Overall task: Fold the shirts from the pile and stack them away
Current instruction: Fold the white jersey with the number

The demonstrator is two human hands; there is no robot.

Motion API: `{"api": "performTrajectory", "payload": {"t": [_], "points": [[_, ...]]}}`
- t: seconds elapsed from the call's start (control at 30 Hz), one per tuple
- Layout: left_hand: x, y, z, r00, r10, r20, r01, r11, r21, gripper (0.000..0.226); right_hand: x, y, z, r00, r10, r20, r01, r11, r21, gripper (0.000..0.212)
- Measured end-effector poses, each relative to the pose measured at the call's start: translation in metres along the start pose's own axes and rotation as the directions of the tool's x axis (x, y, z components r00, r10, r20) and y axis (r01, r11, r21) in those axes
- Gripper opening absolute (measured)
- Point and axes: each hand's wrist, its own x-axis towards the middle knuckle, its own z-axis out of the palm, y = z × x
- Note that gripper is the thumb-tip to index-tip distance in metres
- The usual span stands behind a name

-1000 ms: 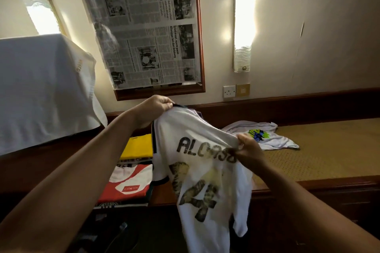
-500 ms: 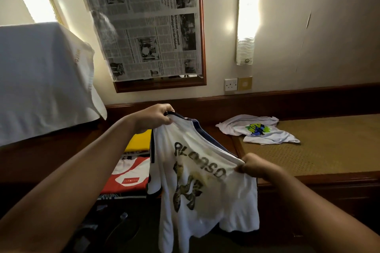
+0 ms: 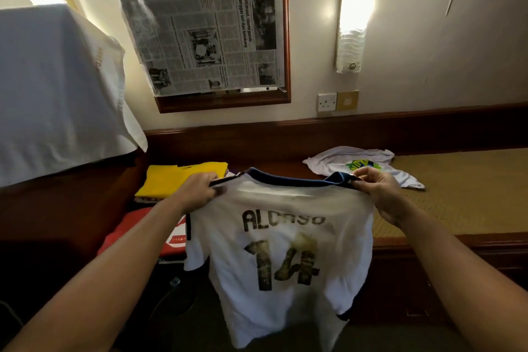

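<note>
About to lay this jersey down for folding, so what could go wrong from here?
1. The jersey hangs by its shoulders from the left hand and right hand; its hem dangles below the counter edge and could bunch when laid down.
2. The yellow shirt and red shirt sit close beside the left hand; a swing could knock them askew.

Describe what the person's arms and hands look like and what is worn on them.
Both forearms are bare as far as the frame shows: no sleeves, gloves or watch visible. The left hand and right hand show no rings or markings that can be made out.
</note>
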Motion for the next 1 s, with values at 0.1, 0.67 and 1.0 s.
{"api": "performTrajectory", "payload": {"t": [0.1, 0.67, 1.0], "points": [[0.008, -0.012, 0.02, 0.998, -0.014, 0.061, 0.017, 0.998, -0.06, 0.028, 0.018, 0.003, -0.001, 0.964, -0.258, -0.071, 0.205, 0.882, -0.424, 0.008], [0.1, -0.073, 0.058, 0.965, -0.141, 0.221, 0.243, 0.797, -0.553, 0.022, 0.1, 0.034, 0.017, 0.993, 0.078, 0.091, 0.005, 0.735, -0.678, 0.006], [0.235, -0.123, 0.096, 0.975, -0.192, -0.111, 0.157, 0.952, -0.265, 0.014, 0.274, 0.09, 0.018, 0.962, -0.049, -0.269, -0.224, 0.421, -0.879, 0.032]]}}
